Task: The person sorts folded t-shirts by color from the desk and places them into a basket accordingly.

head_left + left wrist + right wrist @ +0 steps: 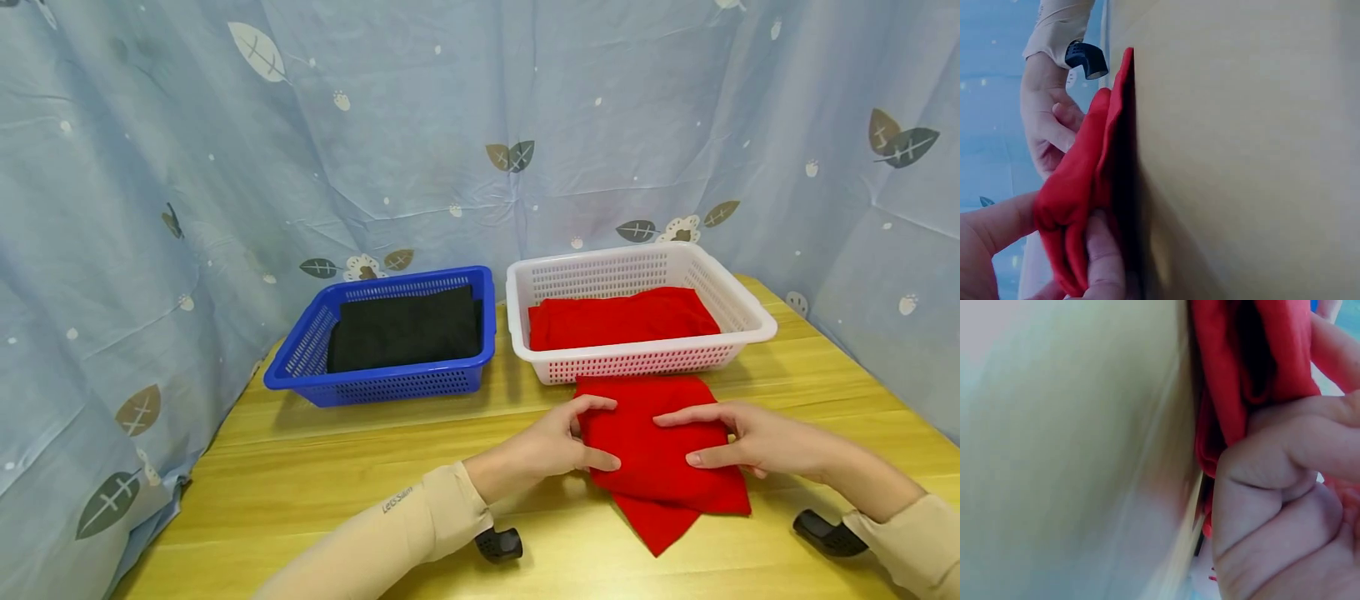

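A folded red cloth (641, 450) lies on the wooden table in front of the white basket, one corner poking out toward me. My left hand (557, 442) pinches its left edge, thumb on top. In the left wrist view, the fingers (1105, 259) are tucked against the underside of the soft layers. My right hand (765, 440) grips the opposite side, with thumb and index finger on the upper face. Curled fingers (1272, 512) press at the fold in the right wrist view. Part of the cloth's underside is hidden.
Behind the cloth stands a white basket (652, 347) holding folded red fabric (622, 321). To its left is a blue basket (408, 369) with folded black fabric (408, 332). A blue leaf-patterned curtain (420, 150) hangs around the table (337, 492). Black devices (499, 544) sit at both wrists.
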